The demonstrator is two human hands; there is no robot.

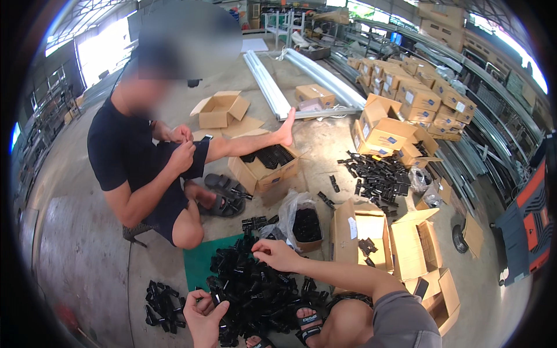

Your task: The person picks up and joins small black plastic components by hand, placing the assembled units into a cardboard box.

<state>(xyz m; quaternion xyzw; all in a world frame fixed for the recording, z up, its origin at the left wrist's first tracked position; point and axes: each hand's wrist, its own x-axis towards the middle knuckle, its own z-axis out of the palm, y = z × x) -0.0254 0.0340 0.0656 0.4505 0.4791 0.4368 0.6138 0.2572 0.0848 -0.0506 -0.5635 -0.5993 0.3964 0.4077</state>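
My left hand (204, 316) is closed at the lower edge, with a small black clip-like part (217, 290) between thumb and fingers. Behind that part lies a large heap of similar black parts (255, 296), partly on a green sheet (196, 261). My right hand (275, 255) reaches across from the right over the heap's far side. Its thumb and fingertips are pinched together; whatever is between them is too small to make out. Beyond it stands a small carton (307, 226) filled with black pieces, beside a clear plastic bag (287, 209).
A co-worker (139, 151) sits at left, both hands together, one leg stretched over an open carton (267, 174) of black parts. A smaller pile (164, 306) lies at lower left, another (377, 177) at right. Open cartons (415, 240) stand nearby; stacked boxes (415, 93) and metal profiles (270, 81) lie behind.
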